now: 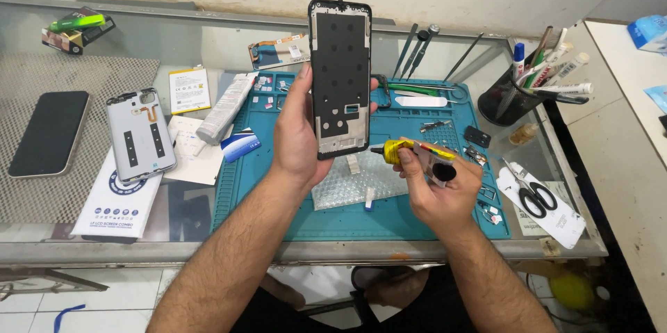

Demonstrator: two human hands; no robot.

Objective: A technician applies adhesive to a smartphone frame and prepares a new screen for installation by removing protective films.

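My left hand [297, 135] holds a black phone frame [340, 76] upright above the teal work mat [292, 218], its inner side facing me. My right hand [439, 190] grips a small yellow glue tube [411, 151] with a black cap end, its nozzle pointing left toward the frame's lower right corner. Below the frame lies a piece of bubble wrap [351, 187] on the mat.
A silver phone back cover [141, 133] rests on a white box at the left, beside a dark phone [50, 133] on a grey mesh mat. A white tube [226, 107], a battery [189, 90], scissors [531, 194], a black pen holder [511, 100] and tools lie around.
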